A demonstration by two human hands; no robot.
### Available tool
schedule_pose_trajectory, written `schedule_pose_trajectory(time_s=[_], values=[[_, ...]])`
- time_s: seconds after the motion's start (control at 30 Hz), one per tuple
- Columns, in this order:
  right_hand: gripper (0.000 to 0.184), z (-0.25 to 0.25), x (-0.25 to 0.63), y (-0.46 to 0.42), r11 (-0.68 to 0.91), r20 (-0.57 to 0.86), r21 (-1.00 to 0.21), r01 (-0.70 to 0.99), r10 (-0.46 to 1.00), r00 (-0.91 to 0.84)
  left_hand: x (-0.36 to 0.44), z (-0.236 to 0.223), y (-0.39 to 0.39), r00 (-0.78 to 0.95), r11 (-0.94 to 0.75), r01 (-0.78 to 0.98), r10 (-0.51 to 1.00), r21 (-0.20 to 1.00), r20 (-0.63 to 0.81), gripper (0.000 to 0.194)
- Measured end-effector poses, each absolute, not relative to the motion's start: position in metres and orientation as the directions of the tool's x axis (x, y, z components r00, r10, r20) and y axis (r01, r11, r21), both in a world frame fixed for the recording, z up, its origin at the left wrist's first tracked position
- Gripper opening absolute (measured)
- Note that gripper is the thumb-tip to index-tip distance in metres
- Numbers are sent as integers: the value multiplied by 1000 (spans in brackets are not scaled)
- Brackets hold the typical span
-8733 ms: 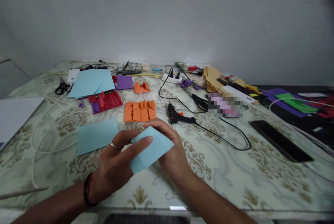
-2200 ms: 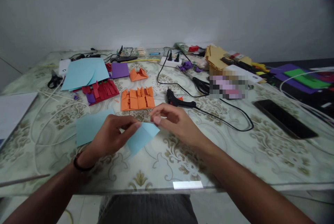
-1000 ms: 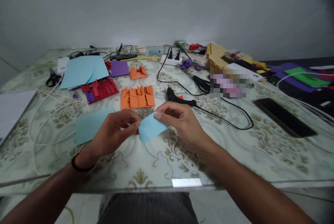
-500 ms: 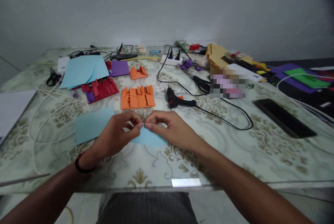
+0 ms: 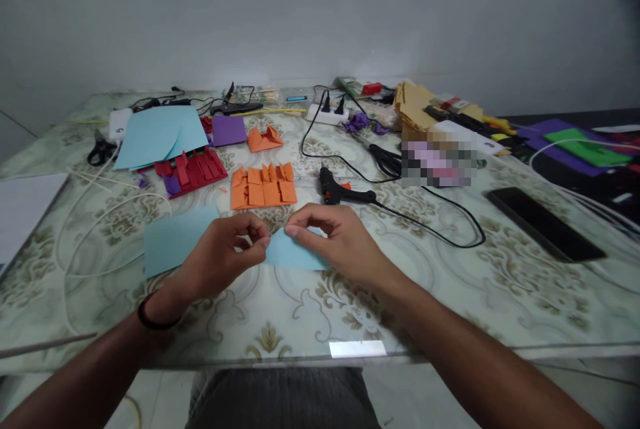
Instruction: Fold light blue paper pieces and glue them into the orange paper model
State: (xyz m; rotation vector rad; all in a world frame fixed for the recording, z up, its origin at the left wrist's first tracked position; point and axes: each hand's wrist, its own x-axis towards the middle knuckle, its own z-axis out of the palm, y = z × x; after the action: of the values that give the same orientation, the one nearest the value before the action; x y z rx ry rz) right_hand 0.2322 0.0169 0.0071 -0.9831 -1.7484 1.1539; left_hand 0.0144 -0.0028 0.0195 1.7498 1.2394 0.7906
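Your floral counter, your right hand pinching light-blue paper at its top, your left hand, fingertips together beside it, can't tell if gripping, paper between both hands, purple scrap farther left

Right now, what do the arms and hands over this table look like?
They are a person's, not a machine's. Each grip is a bare hand: neither the left hand nor the right hand wears a glove. No sleeve shows on either forearm. A thin dark band circles the left wrist; the right wrist has nothing on it. No cables or markings show.
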Motion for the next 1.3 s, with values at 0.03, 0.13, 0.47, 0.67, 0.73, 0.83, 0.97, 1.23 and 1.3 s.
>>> schedule_pose_trajectory(time_s=[0.03, 0.13, 0.47, 0.67, 0.73, 0.83, 0.97, 1.23, 1.3], values=[[15, 8, 235, 19, 278, 210, -948, 154, 911, -354, 14, 20, -2, 313, -172, 438, 949, 882, 30, 9], [18, 12, 246, 27, 280, 247, -955, 103, 936, -251, 13, 20, 0, 285, -179, 466, 957, 867, 45, 10], [15, 8, 228, 14, 249, 161, -953, 171, 897, -411, 15, 17, -3, 406, -232, 494, 914, 838, 14, 26], [14, 6, 227, 15, 187, 124, -972, 139, 920, -372, 14, 10, -5, 382, -201, 530, 924, 824, -21, 42], [13, 6, 228, 16, 202, 137, -970, 135, 913, -383, 13, 11, -4, 393, -234, 536, 920, 811, 5, 43], [10, 5, 226, 15, 230, 149, -962, 146, 892, -427, 14, 12, -5, 420, -289, 563, 907, 775, 33, 40], [7, 8, 229, 15, 224, 137, -962, 157, 891, -433, 13, 12, -6, 397, -284, 569, 917, 772, 45, 41], [11, 16, 247, 23, 260, 205, -961, 92, 896, -394, 6, 14, -4, 288, -155, 394, 957, 906, 38, 35], [16, 15, 245, 23, 234, 203, -972, 35, 899, -388, 8, 14, -3, 261, -108, 327, 965, 939, 20, 32]])
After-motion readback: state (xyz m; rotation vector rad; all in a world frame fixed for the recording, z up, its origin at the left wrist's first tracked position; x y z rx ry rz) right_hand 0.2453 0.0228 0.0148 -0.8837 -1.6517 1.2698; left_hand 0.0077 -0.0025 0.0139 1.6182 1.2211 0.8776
